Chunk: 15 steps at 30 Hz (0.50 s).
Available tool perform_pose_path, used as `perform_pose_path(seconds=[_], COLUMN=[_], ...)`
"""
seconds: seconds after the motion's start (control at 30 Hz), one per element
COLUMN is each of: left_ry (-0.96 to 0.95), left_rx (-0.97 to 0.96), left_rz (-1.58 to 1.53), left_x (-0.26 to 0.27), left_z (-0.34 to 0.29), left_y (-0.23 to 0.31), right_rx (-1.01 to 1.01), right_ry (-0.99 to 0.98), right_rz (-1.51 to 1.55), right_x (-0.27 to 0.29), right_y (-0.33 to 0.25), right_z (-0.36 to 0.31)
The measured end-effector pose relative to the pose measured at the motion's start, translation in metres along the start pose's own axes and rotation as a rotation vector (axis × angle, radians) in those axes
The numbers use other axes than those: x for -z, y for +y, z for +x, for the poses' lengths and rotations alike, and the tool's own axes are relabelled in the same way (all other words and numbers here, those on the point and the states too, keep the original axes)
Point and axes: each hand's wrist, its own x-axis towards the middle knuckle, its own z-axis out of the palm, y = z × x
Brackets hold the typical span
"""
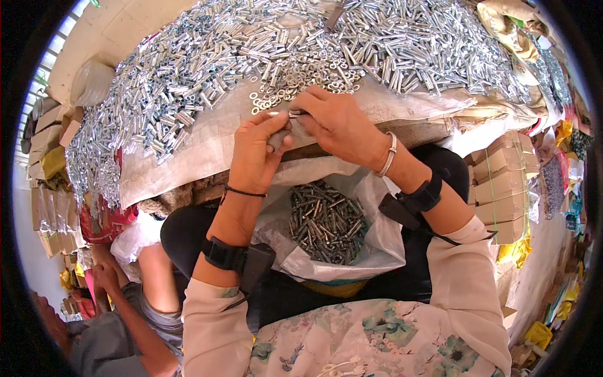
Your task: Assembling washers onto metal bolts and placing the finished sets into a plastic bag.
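Observation:
My left hand point(256, 147) and my right hand point(342, 125) meet above the near edge of the table, fingers pinched together. Between the fingertips is a small silvery metal piece point(293, 115), mostly covered, so its exact kind is hard to make out. Just beyond the hands lies a pile of metal washers point(308, 72). Short metal sleeves point(169, 94) are heaped to the left, and longer metal bolts point(427, 50) to the right. Below my hands, between my knees, an open white plastic sack point(386, 235) holds many bolt-shaped metal parts point(326, 223).
A pale sheet point(188, 160) covers the table under the heaps. Stacked cardboard boxes point(499, 188) stand at the right, with more cartons point(47, 144) at the far left. Another person point(119, 327) sits close by at lower left, hands together.

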Motion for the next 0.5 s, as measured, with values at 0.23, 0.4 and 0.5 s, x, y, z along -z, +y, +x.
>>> perform_pose_path(seconds=[0.23, 0.4, 0.5], left_ry=[-0.019, 0.023, 0.075], left_rx=[0.077, 0.115, 0.027], left_rz=[-0.439, -0.206, 0.123], left_x=[0.003, 0.002, -0.003], left_z=[0.001, -0.006, -0.009], left_y=[0.003, 0.006, 0.007], right_rx=[-0.021, -0.172, -0.148], right_ry=[0.090, -0.163, -0.110], right_rz=[0.022, -0.390, -0.395], right_x=[-0.004, -0.017, -0.018], right_y=[0.018, 0.020, 0.020], right_z=[0.021, 0.029, 0.025])
